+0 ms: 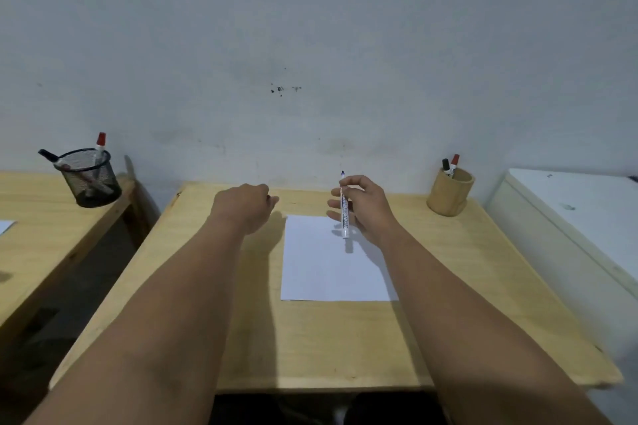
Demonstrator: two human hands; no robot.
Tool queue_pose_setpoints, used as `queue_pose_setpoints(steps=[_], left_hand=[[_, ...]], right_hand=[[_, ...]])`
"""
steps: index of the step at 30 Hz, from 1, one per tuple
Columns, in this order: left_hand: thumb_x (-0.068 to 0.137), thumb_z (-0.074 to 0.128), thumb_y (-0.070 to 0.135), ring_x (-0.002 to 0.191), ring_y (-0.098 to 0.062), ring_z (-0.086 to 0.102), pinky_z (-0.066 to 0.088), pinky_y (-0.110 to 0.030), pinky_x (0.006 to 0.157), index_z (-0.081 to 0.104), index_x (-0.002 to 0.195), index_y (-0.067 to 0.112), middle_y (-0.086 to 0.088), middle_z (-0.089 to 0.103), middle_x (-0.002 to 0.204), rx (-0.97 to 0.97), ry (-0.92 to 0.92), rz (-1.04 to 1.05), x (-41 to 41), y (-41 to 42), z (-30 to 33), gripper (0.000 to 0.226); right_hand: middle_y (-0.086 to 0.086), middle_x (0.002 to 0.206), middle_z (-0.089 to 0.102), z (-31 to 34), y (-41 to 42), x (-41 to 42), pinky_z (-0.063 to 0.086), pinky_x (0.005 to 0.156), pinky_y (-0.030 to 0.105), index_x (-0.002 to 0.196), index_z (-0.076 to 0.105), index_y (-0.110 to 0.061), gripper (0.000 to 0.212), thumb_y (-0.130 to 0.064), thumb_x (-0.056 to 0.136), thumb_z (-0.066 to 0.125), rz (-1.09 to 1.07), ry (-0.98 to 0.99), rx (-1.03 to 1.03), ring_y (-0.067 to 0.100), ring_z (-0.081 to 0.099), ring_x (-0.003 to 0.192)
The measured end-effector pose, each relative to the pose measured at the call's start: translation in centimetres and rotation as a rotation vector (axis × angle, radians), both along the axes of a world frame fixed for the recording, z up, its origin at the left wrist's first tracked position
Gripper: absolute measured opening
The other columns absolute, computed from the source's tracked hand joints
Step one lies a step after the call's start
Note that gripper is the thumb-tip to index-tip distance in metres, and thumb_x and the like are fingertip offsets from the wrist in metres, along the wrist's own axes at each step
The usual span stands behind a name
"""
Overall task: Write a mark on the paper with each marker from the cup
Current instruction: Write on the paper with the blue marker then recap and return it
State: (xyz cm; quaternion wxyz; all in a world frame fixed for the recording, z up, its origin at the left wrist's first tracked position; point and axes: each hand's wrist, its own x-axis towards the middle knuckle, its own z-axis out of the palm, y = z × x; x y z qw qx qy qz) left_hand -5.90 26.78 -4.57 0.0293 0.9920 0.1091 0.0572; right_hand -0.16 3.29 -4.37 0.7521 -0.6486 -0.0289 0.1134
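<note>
A white sheet of paper (328, 269) lies on the wooden table (310, 338). My right hand (362, 207) holds a white marker (344, 214) upright above the paper's far edge, its blue tip pointing up and uncapped. My left hand (247, 207) hovers left of the paper with the fingers curled shut; whether it holds a cap is hidden. A wooden cup (448, 195) at the table's back right holds a black-capped marker (446, 166) and a red-capped marker (454, 164). The paper shows no marks.
A second wooden table (41, 241) stands at the left, with a black mesh cup (90, 179) holding markers and a sheet's corner. A white cabinet (580, 217) is at the right. A grey wall rises behind both tables.
</note>
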Motion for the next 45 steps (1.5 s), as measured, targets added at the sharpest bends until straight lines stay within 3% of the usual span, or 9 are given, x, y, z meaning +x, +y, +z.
queue_pose_setpoints(steps=[8, 11, 14, 17, 21, 24, 27, 38, 45], left_hand=[[0.105, 0.032, 0.047, 0.097, -0.028, 0.064, 0.045, -0.035, 0.077, 0.062, 0.111, 0.019, -0.003, 0.069, 0.112, 0.058, 0.11, -0.013, 1.0, -0.1, -3.8, 0.041], [0.103, 0.034, 0.05, 0.089, -0.027, 0.061, 0.043, -0.034, 0.074, 0.054, 0.097, 0.021, -0.002, 0.069, 0.109, 0.046, 0.09, -0.022, 0.9, 0.4, -4.1, 0.035], [0.096, 0.042, 0.062, 0.091, -0.026, 0.063, 0.041, -0.035, 0.07, 0.053, 0.106, 0.02, 0.001, 0.066, 0.1, -0.022, 0.084, -0.01, 0.4, 0.8, -4.0, 0.045], [0.081, 0.05, 0.076, 0.083, -0.021, 0.06, 0.044, -0.035, 0.065, 0.049, 0.107, 0.021, 0.008, 0.061, 0.09, -0.15, -0.096, 0.065, -1.1, 0.9, -4.2, 0.06], [0.076, 0.055, 0.082, 0.118, -0.023, 0.052, 0.048, -0.043, 0.092, 0.053, 0.132, 0.027, 0.008, 0.061, 0.125, -0.197, -0.349, -0.055, -3.2, -0.1, -5.9, 0.079], [0.073, 0.053, 0.087, 0.154, -0.025, 0.02, 0.026, -0.051, 0.12, 0.038, 0.153, 0.032, 0.005, 0.04, 0.159, -0.253, -0.229, -0.132, -4.6, -0.8, -7.1, 0.099], [0.066, 0.049, 0.096, 0.16, -0.025, -0.015, -0.002, -0.06, 0.126, 0.022, 0.162, 0.035, 0.002, 0.01, 0.173, -0.256, -0.112, -0.169, -5.4, -1.1, -7.9, 0.117], [0.052, 0.032, 0.11, 0.158, -0.026, -0.023, -0.007, -0.062, 0.125, -0.009, 0.165, 0.021, -0.002, -0.024, 0.172, -0.198, 0.117, -0.171, -5.7, -0.5, -7.4, 0.15], [0.051, 0.032, 0.111, 0.158, -0.026, -0.021, -0.012, -0.064, 0.123, -0.013, 0.162, 0.041, 0.001, -0.031, 0.169, -0.184, 0.161, -0.218, -7.3, 0.2, -7.2, 0.139]], right_hand=[[0.017, 0.102, 0.077, -1.3, 1.3, 1.8, 0.068, 0.076, 0.042, 0.126, 0.07, -0.004, 0.028, 0.007, 0.104, 0.058, 0.052, 0.183, 0.264, 0.028, 0.079, 0.081], [0.008, 0.086, 0.073, -2.1, 2.1, 1.9, 0.067, 0.074, 0.038, 0.111, 0.073, -0.008, 0.01, -0.013, 0.102, 0.072, 0.026, 0.174, 0.203, 0.019, 0.073, 0.07], [0.001, 0.067, 0.068, -2.3, 2.9, 1.9, 0.063, 0.069, 0.033, 0.099, 0.078, -0.013, 0.025, -0.037, 0.101, 0.073, -0.034, 0.155, 0.104, 0.015, 0.067, 0.059], [0.005, 0.069, 0.07, -2.3, 3.8, 1.9, 0.06, 0.062, 0.029, 0.098, 0.078, -0.011, 0.022, -0.032, 0.1, 0.07, -0.054, 0.098, 0.007, 0.016, 0.066, 0.057], [0.011, 0.076, 0.073, -2.2, 5.3, 2.0, 0.055, 0.054, 0.025, 0.09, 0.078, -0.005, 0.018, -0.02, 0.096, 0.069, -0.064, 0.027, -0.114, 0.02, 0.062, 0.057], [0.008, 0.064, 0.067, -3.4, 6.9, 2.1, 0.048, 0.046, 0.023, 0.08, 0.073, -0.007, 0.026, -0.025, 0.099, 0.072, -0.103, -0.039, -0.178, 0.015, 0.057, 0.046], [0.007, 0.063, 0.064, -5.2, 8.1, 2.0, 0.042, 0.047, 0.025, 0.083, 0.07, -0.009, 0.024, -0.026, 0.099, 0.07, -0.102, -0.022, -0.198, 0.019, 0.055, 0.048], [0.012, 0.073, 0.073, -7.7, 8.6, 1.2, 0.048, 0.049, 0.024, 0.088, 0.072, -0.009, 0.012, -0.018, 0.096, 0.071, -0.133, -0.053, -0.18, 0.017, 0.062, 0.053], [0.012, 0.072, 0.067, -6.5, 9.2, 2.0, 0.042, 0.048, 0.027, 0.087, 0.068, -0.011, 0.008, -0.017, 0.09, 0.071, -0.071, -0.002, -0.181, 0.022, 0.055, 0.055]])
